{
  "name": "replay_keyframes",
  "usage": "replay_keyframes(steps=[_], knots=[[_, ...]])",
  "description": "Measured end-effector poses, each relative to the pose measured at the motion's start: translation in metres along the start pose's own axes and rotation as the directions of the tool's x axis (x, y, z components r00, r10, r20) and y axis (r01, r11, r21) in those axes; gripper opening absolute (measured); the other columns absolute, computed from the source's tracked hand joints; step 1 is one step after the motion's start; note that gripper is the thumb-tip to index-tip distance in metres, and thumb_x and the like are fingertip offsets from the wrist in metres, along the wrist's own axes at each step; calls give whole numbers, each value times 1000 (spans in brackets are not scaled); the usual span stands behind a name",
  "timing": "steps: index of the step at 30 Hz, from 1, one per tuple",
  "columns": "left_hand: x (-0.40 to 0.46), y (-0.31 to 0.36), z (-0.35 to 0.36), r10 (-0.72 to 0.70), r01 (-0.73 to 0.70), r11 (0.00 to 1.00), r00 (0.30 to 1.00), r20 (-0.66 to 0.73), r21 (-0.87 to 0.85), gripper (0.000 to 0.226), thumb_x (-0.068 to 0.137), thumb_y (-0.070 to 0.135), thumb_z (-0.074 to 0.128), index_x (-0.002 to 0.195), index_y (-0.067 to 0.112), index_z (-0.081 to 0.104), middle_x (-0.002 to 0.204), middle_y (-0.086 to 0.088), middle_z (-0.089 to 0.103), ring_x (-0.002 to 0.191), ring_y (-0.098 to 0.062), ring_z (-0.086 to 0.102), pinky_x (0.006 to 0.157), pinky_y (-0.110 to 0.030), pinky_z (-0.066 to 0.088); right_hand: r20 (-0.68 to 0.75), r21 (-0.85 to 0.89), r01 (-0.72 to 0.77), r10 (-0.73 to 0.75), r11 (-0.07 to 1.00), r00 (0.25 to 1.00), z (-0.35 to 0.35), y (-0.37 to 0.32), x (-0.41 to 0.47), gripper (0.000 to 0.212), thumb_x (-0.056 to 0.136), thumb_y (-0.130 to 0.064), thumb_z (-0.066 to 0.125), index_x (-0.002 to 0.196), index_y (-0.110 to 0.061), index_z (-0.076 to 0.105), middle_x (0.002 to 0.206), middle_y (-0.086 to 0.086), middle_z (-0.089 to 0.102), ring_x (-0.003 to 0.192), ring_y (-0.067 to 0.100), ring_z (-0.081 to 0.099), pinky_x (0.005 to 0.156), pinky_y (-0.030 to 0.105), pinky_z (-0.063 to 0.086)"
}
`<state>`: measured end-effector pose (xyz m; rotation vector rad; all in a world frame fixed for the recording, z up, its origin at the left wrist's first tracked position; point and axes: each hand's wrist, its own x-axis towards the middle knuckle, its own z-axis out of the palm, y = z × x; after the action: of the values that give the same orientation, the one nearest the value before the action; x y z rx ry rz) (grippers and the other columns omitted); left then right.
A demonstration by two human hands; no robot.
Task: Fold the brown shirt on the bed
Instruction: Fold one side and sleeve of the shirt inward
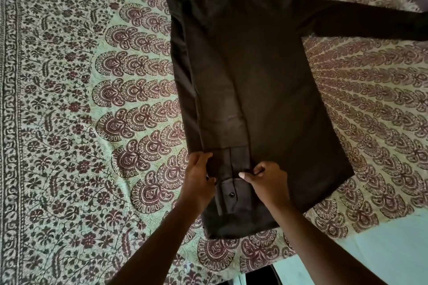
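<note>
Head view, brown shirt (254,81) flat on patterned bedspread (69,99), left hand (199,180) and right hand (268,183) pinching its folded-in sleeve (225,169)

Patterned paisley bedspread (92,99) covers the bed, dimly lit.

Both bare forearms enter from the bottom edge and converge toward the centre, hands close together but apart. The left hand (198,179) is palm-down with fingers curled and thumb forward, its grip closed on fabric. The right hand (266,180) is also palm-down, its thumb and fingers pinched on fabric.
</note>
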<state>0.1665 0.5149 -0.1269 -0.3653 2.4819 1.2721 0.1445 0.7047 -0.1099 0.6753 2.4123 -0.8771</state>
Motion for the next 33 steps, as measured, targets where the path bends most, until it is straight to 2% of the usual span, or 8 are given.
replay_keyframes(steps=[6, 11, 16, 19, 24, 27, 30, 33], knots=[[29, 5, -8, -5, -1, 998, 996, -89, -69, 59, 84, -1, 68, 138, 17, 52, 132, -1, 42, 118, -27, 56, 99, -46, 56, -58, -116, 39, -46, 992, 997, -12, -25, 19, 51, 65, -66, 85, 83, -26, 59, 86, -4, 66, 83, 23, 65, 65, 33, 48], [100, 27, -31, -9, 0, 999, 980, -199, -45, 51, 88, 10, 71, 135, 13, 53, 131, -13, 50, 115, -34, 59, 100, -50, 54, -130, 62, 225, -215, 972, 968, -20, -76, 81, 37, 76, -43, 89, 89, -15, 68, 75, -6, 67, 76, 14, 66, 61, 21, 45], [195, 69, -63, 63, -57, 998, 964, -257, 31, 69, 90, 18, 71, 148, 10, 33, 143, -17, 49, 130, -36, 50, 107, -45, 45, -249, 114, 391, -355, 913, 901, -24, -145, 156, 30, 92, -34, 76, 108, -9, 72, 93, 3, 74, 77, 8, 59, 65, 9, 37], [258, 99, -87, 67, -51, 997, 955, -290, 62, 75, 90, 20, 73, 150, 8, 29, 146, -19, 48, 134, -38, 49, 109, -46, 44, -203, 142, 426, -395, 894, 896, -23, -188, 199, 32, 95, -36, 72, 117, -14, 71, 102, 2, 76, 95, 17, 69, 81, 20, 48], [334, 144, -114, -107, 101, 994, 910, -400, -38, 63, 93, 20, 71, 142, 4, 35, 140, -20, 53, 131, -39, 51, 100, -37, 43, -39, 74, 495, -494, 866, 869, -28, -236, 244, 24, 105, -23, 57, 124, -16, 70, 116, 3, 74, 114, 20, 66, 82, 23, 48], [363, 150, -124, -276, 225, 960, 850, -449, -164, 56, 91, 25, 74, 133, 0, 48, 134, -22, 58, 128, -37, 54, 100, -38, 45, 50, 166, 530, -543, 832, 838, -29, -245, 263, 23, 104, -13, 56, 118, -13, 74, 114, 2, 75, 106, 19, 70, 87, 31, 57], [384, 145, -130, -411, 277, 894, 820, -397, -352, 47, 84, 28, 80, 121, 4, 64, 118, -14, 69, 112, -31, 66, 97, -41, 55, 78, 374, 408, -466, 833, 881, -29, -248, 272, 20, 104, -15, 56, 103, -13, 75, 93, -1, 74, 80, 16, 71, 64, 31, 54], [397, 128, -136, -513, 241, 743, 804, -299, -625, 40, 68, 24, 80, 101, 4, 71, 96, -16, 76, 91, -33, 74, 85, -55, 62, 161, 427, 204, -296, 881, 941, -31, -252, 275, 31, 105, -40, 54, 93, -17, 69, 86, 10, 75, 57, 22, 70, 44, 30, 47]])
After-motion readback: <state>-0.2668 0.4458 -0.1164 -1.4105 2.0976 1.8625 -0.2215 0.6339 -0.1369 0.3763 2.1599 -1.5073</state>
